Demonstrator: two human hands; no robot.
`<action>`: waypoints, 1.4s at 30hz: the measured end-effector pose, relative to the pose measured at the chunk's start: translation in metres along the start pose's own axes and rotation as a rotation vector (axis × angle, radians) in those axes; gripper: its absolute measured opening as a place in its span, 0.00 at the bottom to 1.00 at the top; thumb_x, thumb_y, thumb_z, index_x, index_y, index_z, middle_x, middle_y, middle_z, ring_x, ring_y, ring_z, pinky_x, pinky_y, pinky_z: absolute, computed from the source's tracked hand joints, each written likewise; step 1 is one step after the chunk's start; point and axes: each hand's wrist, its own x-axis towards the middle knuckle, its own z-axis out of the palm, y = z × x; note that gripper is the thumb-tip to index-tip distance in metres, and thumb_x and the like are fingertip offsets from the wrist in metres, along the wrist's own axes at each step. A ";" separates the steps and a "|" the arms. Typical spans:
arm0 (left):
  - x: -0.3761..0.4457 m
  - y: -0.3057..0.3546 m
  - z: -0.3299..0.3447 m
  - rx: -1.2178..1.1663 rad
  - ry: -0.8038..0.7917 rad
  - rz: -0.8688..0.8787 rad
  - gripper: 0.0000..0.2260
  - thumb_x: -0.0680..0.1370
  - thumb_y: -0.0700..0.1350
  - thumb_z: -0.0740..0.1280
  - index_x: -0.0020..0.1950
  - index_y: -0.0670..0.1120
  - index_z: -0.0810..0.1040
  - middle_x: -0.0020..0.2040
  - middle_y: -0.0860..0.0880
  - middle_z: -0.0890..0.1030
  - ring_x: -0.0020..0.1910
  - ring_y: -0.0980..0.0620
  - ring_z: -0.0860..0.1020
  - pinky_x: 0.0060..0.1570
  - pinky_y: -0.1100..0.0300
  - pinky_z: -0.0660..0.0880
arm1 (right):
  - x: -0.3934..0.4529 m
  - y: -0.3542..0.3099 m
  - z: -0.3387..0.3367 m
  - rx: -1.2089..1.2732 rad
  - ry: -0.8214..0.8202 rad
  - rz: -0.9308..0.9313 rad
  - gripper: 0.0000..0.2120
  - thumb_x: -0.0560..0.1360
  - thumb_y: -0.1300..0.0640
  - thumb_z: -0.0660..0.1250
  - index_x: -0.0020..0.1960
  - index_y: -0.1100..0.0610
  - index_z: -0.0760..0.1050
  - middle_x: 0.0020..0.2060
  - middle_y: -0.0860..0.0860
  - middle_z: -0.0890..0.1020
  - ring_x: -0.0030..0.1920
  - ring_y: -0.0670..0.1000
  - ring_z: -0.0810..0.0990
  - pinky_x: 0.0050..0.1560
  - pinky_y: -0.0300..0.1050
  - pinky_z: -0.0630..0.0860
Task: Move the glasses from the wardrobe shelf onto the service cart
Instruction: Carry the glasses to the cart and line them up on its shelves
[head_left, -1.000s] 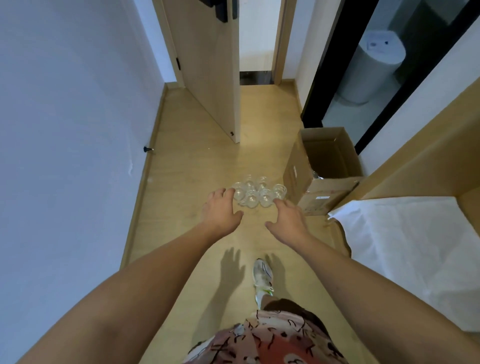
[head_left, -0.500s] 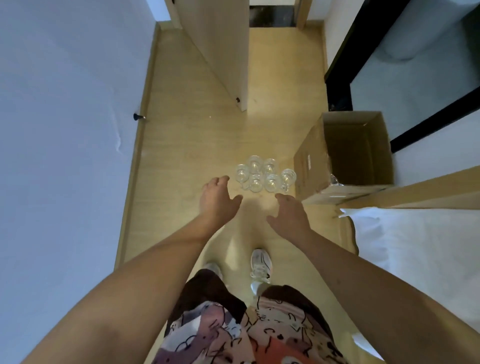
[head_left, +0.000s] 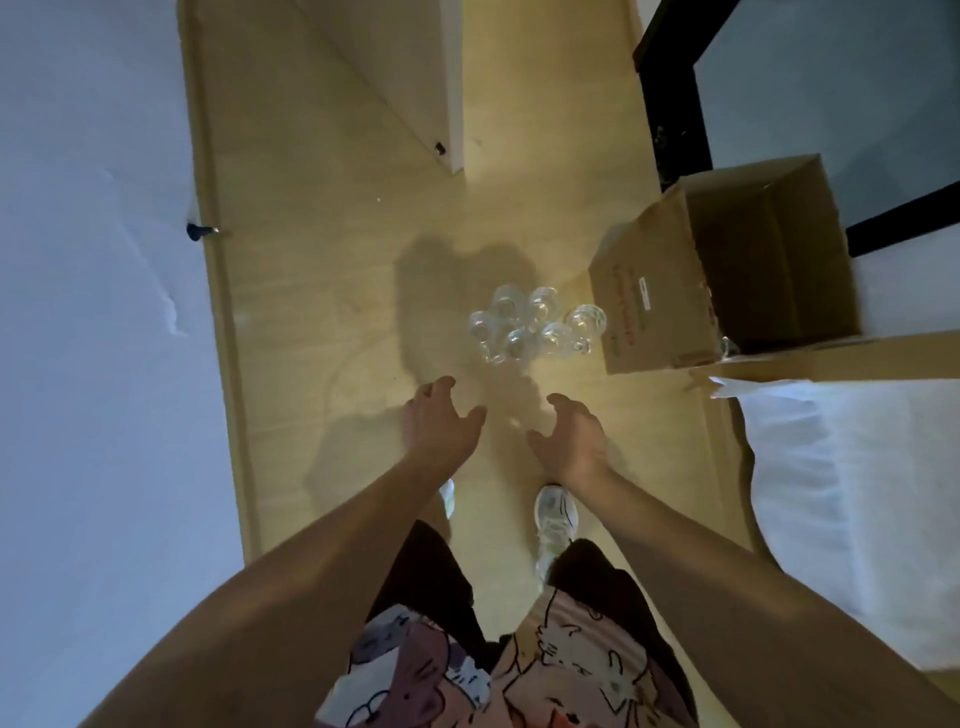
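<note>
Several clear glasses (head_left: 535, 327) stand in a tight cluster on the wooden floor, just left of an open cardboard box (head_left: 727, 265). My left hand (head_left: 436, 423) reaches forward below the cluster, fingers spread and loosely bent, holding nothing. Beside it my right hand (head_left: 569, 436) is held out the same way, thumb inward, also holding nothing. Both hands are short of the glasses and apart from them. No wardrobe shelf or service cart is in view.
A white wall (head_left: 93, 312) with a doorstop (head_left: 200, 232) runs along the left. An open door (head_left: 410, 78) stands ahead. A bed with white sheets (head_left: 852, 499) lies at the right, behind a wooden edge. My feet in white shoes (head_left: 556, 519) are on the floor.
The view has tilted down and come closer to the glasses. Both hands stay stretched out and empty, now lower in view, further below the cluster.
</note>
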 end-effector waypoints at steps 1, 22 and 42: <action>0.014 -0.003 -0.003 0.007 -0.009 0.004 0.28 0.76 0.53 0.71 0.74 0.46 0.71 0.71 0.41 0.73 0.71 0.40 0.69 0.69 0.53 0.64 | 0.009 -0.006 0.006 0.014 -0.005 0.023 0.31 0.76 0.47 0.69 0.76 0.54 0.67 0.68 0.56 0.75 0.69 0.59 0.73 0.66 0.48 0.70; 0.291 -0.131 0.232 -0.020 0.003 -0.018 0.27 0.76 0.52 0.71 0.73 0.45 0.72 0.68 0.40 0.75 0.69 0.40 0.71 0.68 0.53 0.65 | 0.312 0.080 0.243 0.260 0.033 0.039 0.31 0.76 0.49 0.71 0.76 0.56 0.67 0.70 0.56 0.75 0.68 0.58 0.75 0.64 0.48 0.71; 0.411 -0.132 0.328 -0.880 -0.062 -0.235 0.05 0.81 0.48 0.67 0.52 0.47 0.80 0.33 0.52 0.81 0.23 0.58 0.76 0.22 0.68 0.68 | 0.431 0.083 0.316 1.723 -0.247 0.318 0.19 0.79 0.50 0.71 0.65 0.59 0.79 0.55 0.58 0.78 0.46 0.53 0.79 0.44 0.47 0.76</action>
